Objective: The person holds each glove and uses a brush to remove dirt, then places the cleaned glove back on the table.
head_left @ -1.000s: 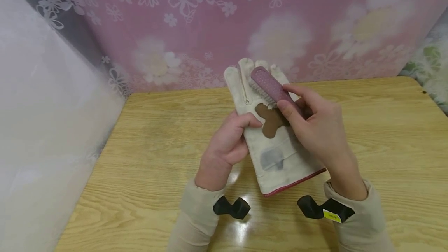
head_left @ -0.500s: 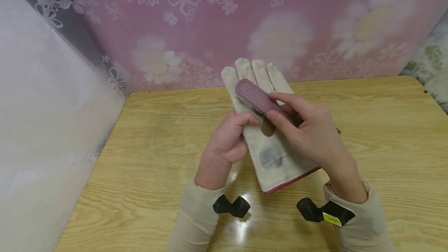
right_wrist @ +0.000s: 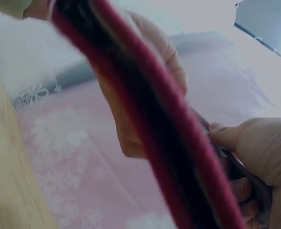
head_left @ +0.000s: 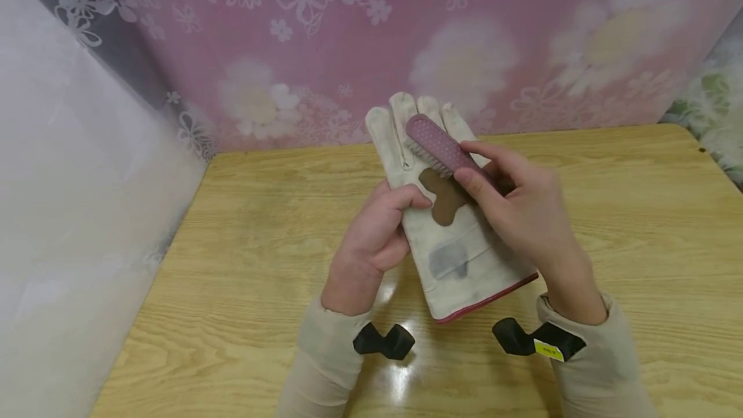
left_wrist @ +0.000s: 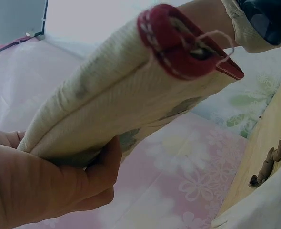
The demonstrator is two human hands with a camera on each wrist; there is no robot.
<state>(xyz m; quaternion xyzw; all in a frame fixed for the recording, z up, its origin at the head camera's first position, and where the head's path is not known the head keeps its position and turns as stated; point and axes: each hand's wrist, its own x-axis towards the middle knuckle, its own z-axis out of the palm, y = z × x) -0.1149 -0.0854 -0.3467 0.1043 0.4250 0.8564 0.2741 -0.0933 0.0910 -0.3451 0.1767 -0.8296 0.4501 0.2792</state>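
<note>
An off-white fabric glove (head_left: pixel 464 244) with a red-trimmed cuff is held tilted above the table, its fingers pointing away. A brown patch (head_left: pixel 445 208) and a grey smudge (head_left: pixel 449 260) mark its upper face. My left hand (head_left: pixel 374 231) grips the glove's left edge, thumb on top, other fingers underneath. In my right hand (head_left: pixel 522 202) is a pink dotted brush (head_left: pixel 438 140), pinched between thumb and fingers. Its pale bristles face the glove near the finger bases; part of the brush is hidden by the hand. The left wrist view shows the cuff (left_wrist: pixel 188 47) end-on.
The wooden table (head_left: pixel 244 263) lies beneath both hands, with a pink floral backdrop (head_left: pixel 348 50) behind it and a white sheet (head_left: pixel 69 211) at the left. A brown lumpy piece (left_wrist: pixel 269 163) lies on the table in the left wrist view.
The brush first moved down and left across the brown patch, then back up and right, uncovering much of it again. My left hand keeps its grip on the glove.
</note>
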